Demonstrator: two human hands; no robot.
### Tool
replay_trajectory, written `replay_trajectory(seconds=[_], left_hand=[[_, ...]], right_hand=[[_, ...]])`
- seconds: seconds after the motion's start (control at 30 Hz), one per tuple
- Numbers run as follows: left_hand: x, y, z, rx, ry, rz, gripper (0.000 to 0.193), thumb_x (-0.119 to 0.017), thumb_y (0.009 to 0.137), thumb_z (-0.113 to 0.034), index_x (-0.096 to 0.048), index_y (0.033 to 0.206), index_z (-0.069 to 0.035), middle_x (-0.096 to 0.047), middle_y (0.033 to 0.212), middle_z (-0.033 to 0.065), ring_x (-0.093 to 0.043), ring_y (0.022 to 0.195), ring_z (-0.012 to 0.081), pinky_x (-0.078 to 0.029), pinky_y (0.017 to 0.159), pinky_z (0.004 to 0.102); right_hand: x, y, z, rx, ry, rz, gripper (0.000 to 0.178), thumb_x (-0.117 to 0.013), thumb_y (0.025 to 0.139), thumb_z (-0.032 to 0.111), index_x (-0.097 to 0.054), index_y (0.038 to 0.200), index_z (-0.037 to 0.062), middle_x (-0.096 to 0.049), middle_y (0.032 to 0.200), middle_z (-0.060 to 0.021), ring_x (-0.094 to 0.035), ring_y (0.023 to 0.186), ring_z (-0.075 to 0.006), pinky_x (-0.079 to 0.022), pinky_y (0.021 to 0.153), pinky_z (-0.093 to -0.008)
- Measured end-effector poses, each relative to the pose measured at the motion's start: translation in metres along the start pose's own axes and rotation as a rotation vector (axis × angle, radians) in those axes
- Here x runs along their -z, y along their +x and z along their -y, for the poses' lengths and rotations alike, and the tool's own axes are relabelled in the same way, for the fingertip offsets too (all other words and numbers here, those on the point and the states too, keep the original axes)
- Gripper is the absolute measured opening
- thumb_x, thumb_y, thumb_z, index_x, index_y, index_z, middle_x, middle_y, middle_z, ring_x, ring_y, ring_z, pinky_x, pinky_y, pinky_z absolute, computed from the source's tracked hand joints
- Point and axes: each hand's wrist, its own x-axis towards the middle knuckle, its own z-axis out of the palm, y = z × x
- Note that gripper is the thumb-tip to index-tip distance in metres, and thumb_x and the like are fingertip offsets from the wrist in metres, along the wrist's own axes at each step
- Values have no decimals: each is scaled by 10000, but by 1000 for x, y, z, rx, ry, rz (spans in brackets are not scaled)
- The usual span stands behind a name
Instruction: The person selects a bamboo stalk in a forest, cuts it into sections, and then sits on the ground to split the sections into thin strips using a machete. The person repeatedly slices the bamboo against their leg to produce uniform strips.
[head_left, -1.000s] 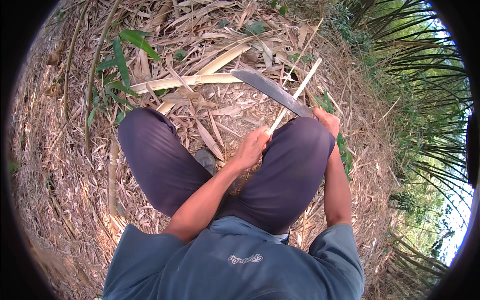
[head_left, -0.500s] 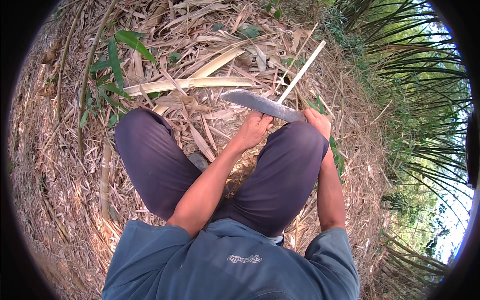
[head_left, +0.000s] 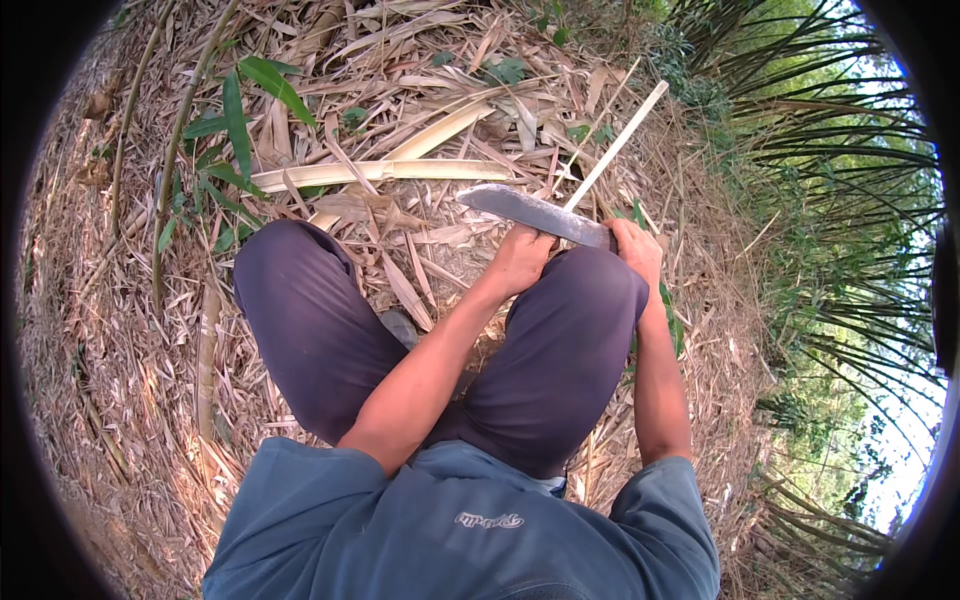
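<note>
A machete (head_left: pixel 535 212) with a dark, worn blade lies crosswise above my right knee, its tip pointing left. My right hand (head_left: pixel 637 250) is closed at its handle end, beside the knee; the handle itself is mostly hidden. Under the blade my left hand (head_left: pixel 522 260) is closed, with its fingers partly covered by the blade. A thin pale bamboo strip (head_left: pixel 620 143) slants up and right from behind the blade. Its lower end lines up with my left hand, where the grip on it is hidden.
Split bamboo lengths (head_left: pixel 440 170) lie on dry leaf litter (head_left: pixel 420 50) beyond my knees. A green-leaved shoot (head_left: pixel 237 125) and slender stems (head_left: pixel 190 100) stand at the left. Dense bamboo growth (head_left: pixel 830 200) rises at the right. My bent knees (head_left: pixel 295 290) frame the near ground.
The machete, my left hand and the bamboo strip have shifted slightly right. My right hand has barely moved and keeps its hold.
</note>
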Motion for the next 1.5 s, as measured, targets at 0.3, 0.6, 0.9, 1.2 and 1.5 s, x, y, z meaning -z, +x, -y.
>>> replay_trajectory(seconds=[0.3, 0.6, 0.9, 1.2, 1.5], left_hand=[[2, 0, -8, -61, 50, 38, 231, -478, 943, -93, -611, 1089, 28, -644, 967, 153, -592, 898, 253, -466, 841, 366], [10, -7, -6, -131, 159, 39, 230, -478, 959, -120, -621, 1063, 26, -655, 954, 130, -606, 919, 226, -472, 843, 358], [35, -89, -25, 236, 145, 96, 307, -442, 1028, -275, -571, 996, 2, -513, 724, 60, -478, 676, 152, -418, 652, 317], [47, -131, -25, 456, 156, 97, 302, -421, 1029, -265, -576, 984, -10, -530, 736, 99, -520, 703, 199, -437, 701, 325], [8, -16, 7, 111, 155, 86, 321, -484, 997, -282, -564, 975, 28, -592, 789, 127, -568, 749, 261, -442, 708, 386]], right_hand=[[-1, 8, -4, -141, -153, 6, 310, -656, 744, 401, -568, 790, 107, -607, 655, -93, -632, 655, -315, -474, 603, -428], [-1, 7, 7, -145, -158, 24, 348, -659, 716, 452, -580, 761, 116, -621, 670, -83, -639, 673, -289, -470, 605, -418], [-16, -16, -10, -471, -153, 135, 333, -690, 707, 414, -606, 825, 114, -658, 743, -126, -657, 725, -344, -495, 630, -423], [-24, -18, -25, -418, -72, 116, 254, -676, 706, 335, -588, 800, 116, -640, 699, -135, -650, 720, -361, -499, 616, -444], [-14, 1, -18, -219, -98, 93, 157, -631, 706, 250, -582, 779, 119, -644, 707, -107, -659, 697, -323, -508, 606, -434]])
